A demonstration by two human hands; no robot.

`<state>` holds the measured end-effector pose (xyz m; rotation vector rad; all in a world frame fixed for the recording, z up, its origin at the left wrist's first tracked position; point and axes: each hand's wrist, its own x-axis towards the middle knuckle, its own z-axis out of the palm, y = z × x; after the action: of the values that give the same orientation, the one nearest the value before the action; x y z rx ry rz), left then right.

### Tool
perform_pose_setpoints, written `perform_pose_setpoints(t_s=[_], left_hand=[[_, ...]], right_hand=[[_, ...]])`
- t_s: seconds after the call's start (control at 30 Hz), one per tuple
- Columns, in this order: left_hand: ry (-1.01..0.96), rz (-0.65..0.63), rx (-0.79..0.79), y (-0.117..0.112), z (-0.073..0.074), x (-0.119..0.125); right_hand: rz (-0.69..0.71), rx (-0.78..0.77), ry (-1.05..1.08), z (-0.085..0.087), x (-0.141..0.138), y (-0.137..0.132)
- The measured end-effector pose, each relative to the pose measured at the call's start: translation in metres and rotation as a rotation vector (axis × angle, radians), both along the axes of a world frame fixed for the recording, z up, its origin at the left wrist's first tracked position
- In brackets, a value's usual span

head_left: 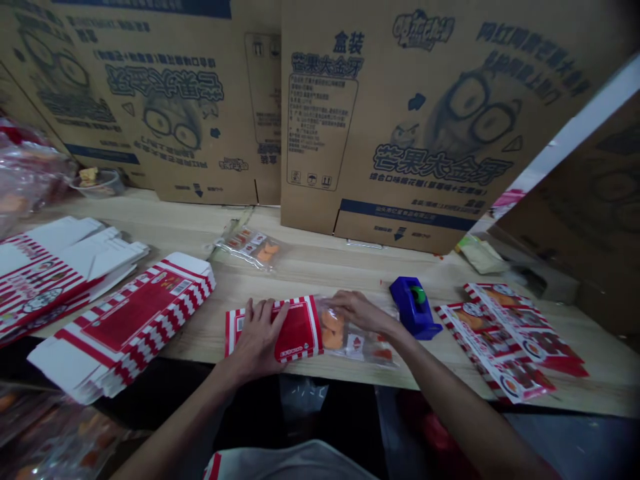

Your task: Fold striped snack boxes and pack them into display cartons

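Rear of worktop [325, 257] is walled off by tall cardboard cartons [400, 120]. Btwn these & the red-striped snack box [305, 333], a lateral strip is left open, interrupted L of ctr by a flat clear packet [255, 247]. L side is blocked by stacked flattened boxes [150, 307]. On R, only a tight slot is left btwn blue tape dispenser [413, 310] & flat printed packs [500, 340]; more room is found behind dispenser. Over front edge, approach is obstructed by L forearm [195, 400] & R forearm [440, 380].
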<state>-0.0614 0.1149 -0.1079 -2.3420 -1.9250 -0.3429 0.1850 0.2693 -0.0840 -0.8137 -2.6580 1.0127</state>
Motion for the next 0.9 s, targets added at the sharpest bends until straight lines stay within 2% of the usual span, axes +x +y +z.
perform_pose_setpoints(t_s=[0.1,0.17,0.23,0.33,0.4,0.47,0.53,0.6,0.63,0.73,0.77,0.83,0.9], left_hand=[[-0.013,-0.02,-0.058,0.001,-0.005,0.005],[-0.03,-0.013,-0.121,0.0,-0.008,0.005],[-0.045,0.009,-0.185,-0.001,-0.009,0.004],[-0.058,0.047,-0.249,-0.004,-0.009,0.002],[-0.066,0.063,-0.25,-0.005,-0.01,0.005],[-0.077,0.057,-0.223,-0.005,-0.013,0.012],[-0.091,0.037,-0.201,-0.003,-0.013,0.022],[-0.113,0.05,-0.179,-0.002,-0.009,0.032],[-0.13,0.089,-0.163,-0.002,-0.004,0.036],[-0.202,0.313,-0.088,-0.01,0.014,0.047],[-0.228,0.377,-0.066,-0.015,0.019,0.051],[-0.3,0.428,-0.044,-0.026,0.022,0.059],[-0.453,0.381,-0.044,-0.037,0.015,0.064]], right_hand=[[0.009,0.054,-0.151,-0.009,-0.016,-0.013],[-0.081,0.053,-0.119,-0.022,-0.018,-0.017],[-0.316,0.082,-0.006,-0.036,-0.007,-0.017],[-0.774,0.128,0.139,-0.049,0.024,-0.014],[-0.944,0.042,0.186,-0.051,0.039,-0.019],[-0.922,-0.152,0.258,-0.05,0.038,-0.032],[-0.717,-0.363,0.362,-0.048,0.024,-0.051],[-0.547,-0.48,0.477,-0.045,0.005,-0.072],[-0.559,-0.46,0.545,-0.043,-0.004,-0.082],[-0.845,-0.25,0.746,-0.038,-0.017,-0.106],[-0.902,-0.235,0.791,-0.038,-0.019,-0.114],[-0.889,-0.351,0.849,-0.037,-0.019,-0.126],[-0.837,-0.505,0.896,-0.037,-0.016,-0.136]])
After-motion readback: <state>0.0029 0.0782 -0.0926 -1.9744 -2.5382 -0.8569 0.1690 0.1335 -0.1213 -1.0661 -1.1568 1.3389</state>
